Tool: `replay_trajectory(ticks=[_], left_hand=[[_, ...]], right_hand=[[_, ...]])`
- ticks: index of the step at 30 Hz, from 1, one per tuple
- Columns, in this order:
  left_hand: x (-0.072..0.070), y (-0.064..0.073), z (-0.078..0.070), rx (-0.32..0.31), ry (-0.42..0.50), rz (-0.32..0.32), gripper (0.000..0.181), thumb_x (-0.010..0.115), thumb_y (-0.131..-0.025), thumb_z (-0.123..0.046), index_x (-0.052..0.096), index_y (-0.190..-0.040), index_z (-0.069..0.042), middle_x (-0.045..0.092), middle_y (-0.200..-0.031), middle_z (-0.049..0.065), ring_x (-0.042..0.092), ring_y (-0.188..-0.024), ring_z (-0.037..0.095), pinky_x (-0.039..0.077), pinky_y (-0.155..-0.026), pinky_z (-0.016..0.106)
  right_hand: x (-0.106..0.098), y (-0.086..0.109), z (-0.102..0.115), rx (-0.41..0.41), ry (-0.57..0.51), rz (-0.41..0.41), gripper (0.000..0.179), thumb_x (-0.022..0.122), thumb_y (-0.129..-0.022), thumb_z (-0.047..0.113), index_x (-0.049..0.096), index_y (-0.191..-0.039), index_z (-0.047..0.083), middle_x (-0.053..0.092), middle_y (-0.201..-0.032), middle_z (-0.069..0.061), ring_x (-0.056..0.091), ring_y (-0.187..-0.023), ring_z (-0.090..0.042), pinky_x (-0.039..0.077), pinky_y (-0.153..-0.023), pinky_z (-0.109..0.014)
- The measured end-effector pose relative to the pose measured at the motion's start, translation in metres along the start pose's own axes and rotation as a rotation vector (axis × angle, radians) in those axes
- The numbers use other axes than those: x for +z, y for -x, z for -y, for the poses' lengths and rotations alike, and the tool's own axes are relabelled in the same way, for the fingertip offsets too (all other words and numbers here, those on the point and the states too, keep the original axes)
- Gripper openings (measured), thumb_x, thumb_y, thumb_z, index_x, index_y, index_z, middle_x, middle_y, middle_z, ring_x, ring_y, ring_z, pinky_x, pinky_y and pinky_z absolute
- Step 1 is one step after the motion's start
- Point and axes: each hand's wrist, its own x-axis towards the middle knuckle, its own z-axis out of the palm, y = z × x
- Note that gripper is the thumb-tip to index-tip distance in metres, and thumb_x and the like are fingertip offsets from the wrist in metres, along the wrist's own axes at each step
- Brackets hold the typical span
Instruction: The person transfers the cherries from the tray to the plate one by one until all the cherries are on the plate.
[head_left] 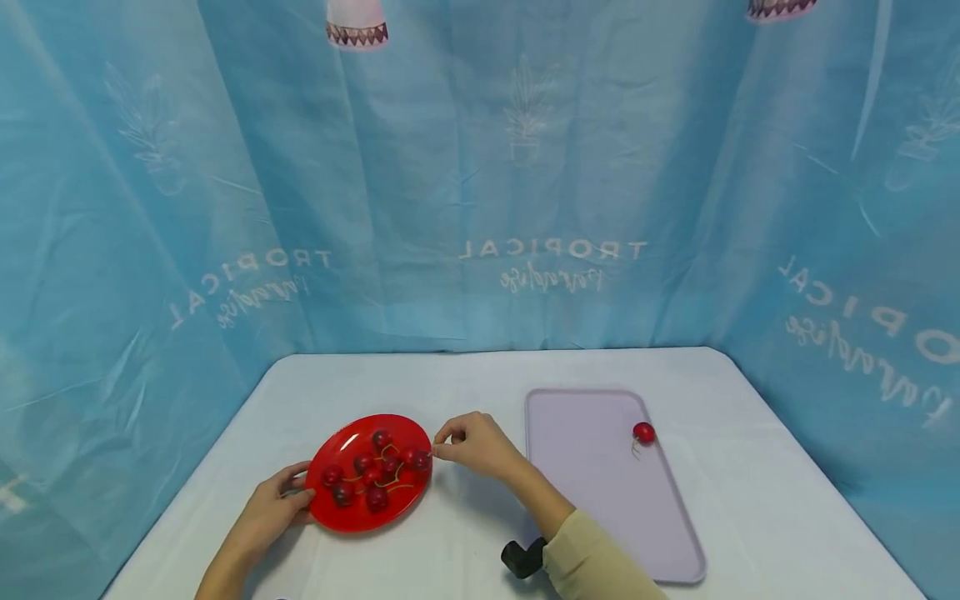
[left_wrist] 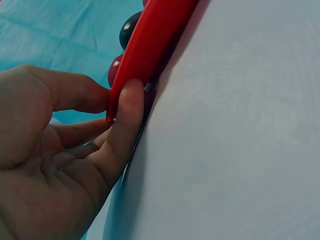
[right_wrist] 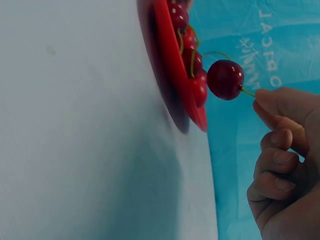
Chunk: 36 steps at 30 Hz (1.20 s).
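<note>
My left hand [head_left: 268, 508] grips the near-left rim of a red plate [head_left: 341, 447], thumb on top and fingers beneath; the left wrist view shows this rim raised off the table. Several dark red cherries [head_left: 377, 498] with green stems lie on the plate. At the plate's right edge my right hand [head_left: 480, 446] pinches the stem of one dark cherry [right_wrist: 225, 80] between thumb and forefinger. In the right wrist view that cherry hangs beside the plate's rim, close to the others. Its remaining fingers are curled in.
A pale lilac tray [head_left: 585, 483] lies on the white table [head_left: 480, 375] at the right, partly behind the right forearm. One red cherry [head_left: 643, 432] with thin stems rests near its right edge. Blue printed curtains [head_left: 480, 183] enclose the table's back and sides.
</note>
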Motion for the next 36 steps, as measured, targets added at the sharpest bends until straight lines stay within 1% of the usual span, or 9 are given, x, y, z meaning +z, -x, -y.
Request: replay_trajectory(ticks=[5, 9, 14, 18, 22, 27, 29, 34, 36], left_hand=[[-0.003, 0.001, -0.001, 0.006, -0.046, -0.005, 0.055, 0.055, -0.091, -0.004, 0.035, -0.14, 0.008, 0.049, -0.124, 0.03, 0.063, -0.086, 0.023, 0.057, -0.071, 0.034], [-0.005, 0.003, 0.001, 0.0, -0.035, -0.015, 0.053, 0.053, -0.091, -0.002, 0.035, -0.14, 0.008, 0.05, -0.124, 0.03, 0.063, -0.085, 0.024, 0.057, -0.07, 0.034], [-0.002, 0.001, 0.001, 0.019, -0.048, -0.013, 0.055, 0.054, -0.091, -0.004, 0.034, -0.141, 0.008, 0.049, -0.124, 0.03, 0.064, -0.085, 0.023, 0.057, -0.07, 0.034], [-0.001, 0.0, 0.001, 0.016, -0.091, -0.029, 0.056, 0.054, -0.09, -0.005, 0.035, -0.141, 0.007, 0.05, -0.123, 0.029, 0.063, -0.085, 0.022, 0.057, -0.07, 0.033], [0.001, 0.002, -0.001, 0.009, -0.101, -0.04, 0.055, 0.054, -0.089, -0.004, 0.036, -0.14, 0.007, 0.051, -0.122, 0.029, 0.063, -0.085, 0.023, 0.057, -0.069, 0.034], [0.006, -0.002, -0.001, 0.021, -0.088, -0.05, 0.055, 0.055, -0.088, -0.004, 0.037, -0.139, 0.007, 0.052, -0.122, 0.031, 0.063, -0.086, 0.023, 0.058, -0.068, 0.035], [0.007, -0.004, -0.001, 0.017, -0.09, -0.052, 0.056, 0.055, -0.088, -0.004, 0.037, -0.139, 0.007, 0.052, -0.122, 0.031, 0.063, -0.086, 0.023, 0.058, -0.069, 0.035], [0.007, -0.002, -0.002, 0.008, -0.098, -0.06, 0.056, 0.055, -0.087, -0.003, 0.038, -0.139, 0.007, 0.052, -0.121, 0.031, 0.063, -0.084, 0.023, 0.058, -0.068, 0.035], [0.009, -0.003, -0.003, 0.024, -0.103, -0.061, 0.056, 0.056, -0.087, -0.004, 0.039, -0.139, 0.007, 0.053, -0.12, 0.03, 0.063, -0.083, 0.022, 0.057, -0.067, 0.034]], right_hand=[[0.012, -0.004, 0.001, -0.004, 0.032, 0.011, 0.005, 0.072, -0.083, 0.022, 0.076, -0.085, 0.021, 0.046, -0.053, 0.004, 0.04, -0.049, -0.008, 0.033, -0.044, -0.022], [0.02, -0.005, 0.002, 0.003, 0.101, 0.029, 0.005, 0.072, -0.083, 0.023, 0.076, -0.085, 0.021, 0.051, -0.056, 0.007, 0.044, -0.052, -0.007, 0.037, -0.044, -0.021], [0.027, -0.003, 0.001, 0.049, 0.221, -0.009, 0.006, 0.072, -0.083, 0.026, 0.076, -0.085, 0.021, 0.052, -0.059, 0.009, 0.046, -0.051, -0.008, 0.039, -0.042, -0.023], [0.029, 0.001, -0.001, 0.056, 0.241, -0.002, 0.006, 0.072, -0.082, 0.026, 0.074, -0.086, 0.022, 0.051, -0.059, 0.008, 0.044, -0.05, -0.008, 0.038, -0.042, -0.023], [0.026, 0.003, -0.006, 0.063, 0.223, -0.014, 0.009, 0.074, -0.081, 0.027, 0.073, -0.088, 0.022, 0.051, -0.06, 0.007, 0.044, -0.05, -0.009, 0.038, -0.043, -0.024], [0.016, 0.007, -0.015, 0.061, 0.241, -0.054, 0.012, 0.074, -0.081, 0.03, 0.074, -0.09, 0.022, 0.053, -0.064, 0.009, 0.048, -0.053, -0.011, 0.043, -0.046, -0.026], [0.012, 0.01, -0.018, 0.058, 0.237, -0.057, 0.011, 0.074, -0.081, 0.03, 0.074, -0.089, 0.023, 0.053, -0.063, 0.009, 0.048, -0.053, -0.01, 0.043, -0.046, -0.026], [0.003, 0.019, -0.022, 0.037, 0.236, -0.049, 0.009, 0.072, -0.083, 0.031, 0.073, -0.088, 0.024, 0.052, -0.059, 0.009, 0.046, -0.049, -0.009, 0.041, -0.046, -0.025], [-0.002, 0.022, -0.025, 0.024, 0.246, -0.063, 0.008, 0.071, -0.084, 0.03, 0.073, -0.088, 0.023, 0.052, -0.058, 0.008, 0.045, -0.047, -0.008, 0.04, -0.045, -0.025]])
